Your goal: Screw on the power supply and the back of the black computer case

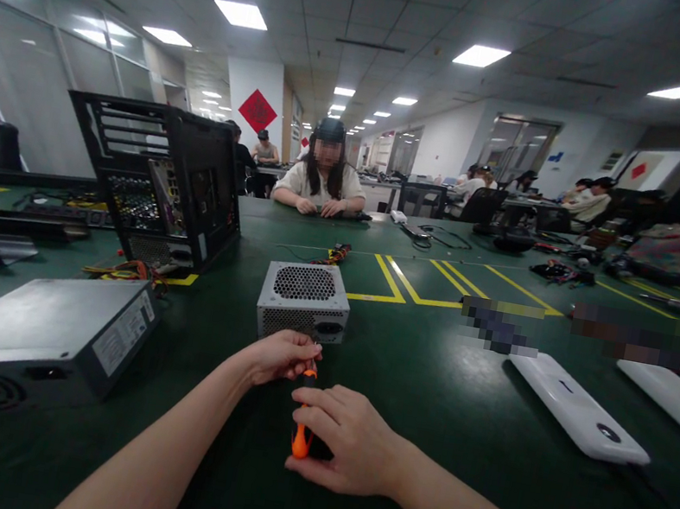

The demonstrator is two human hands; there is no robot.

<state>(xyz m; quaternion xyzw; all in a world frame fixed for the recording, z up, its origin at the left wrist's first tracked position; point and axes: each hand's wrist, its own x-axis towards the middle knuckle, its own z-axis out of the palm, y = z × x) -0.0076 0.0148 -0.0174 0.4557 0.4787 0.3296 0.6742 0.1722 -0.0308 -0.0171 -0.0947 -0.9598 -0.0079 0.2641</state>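
My right hand [343,439] is closed round the orange and black handle of a screwdriver [300,441], which points away from me. At the tool's far end, my left hand [282,358] pinches close to the shaft and tip; whether a small part such as a screw sits between those fingers, I cannot make out. Just beyond the left hand, a grey power supply unit [303,305] stands on the green table [411,407], its round vent grille facing up and its socket toward me. The left fingers overlap its lower front edge in view.
A larger power supply [37,333] lies at left, before an open black computer case [162,179]. Two white devices [580,407] lie at right. Yellow tape lines mark the table. Across it sits a person [323,173] with both hands on the tabletop.
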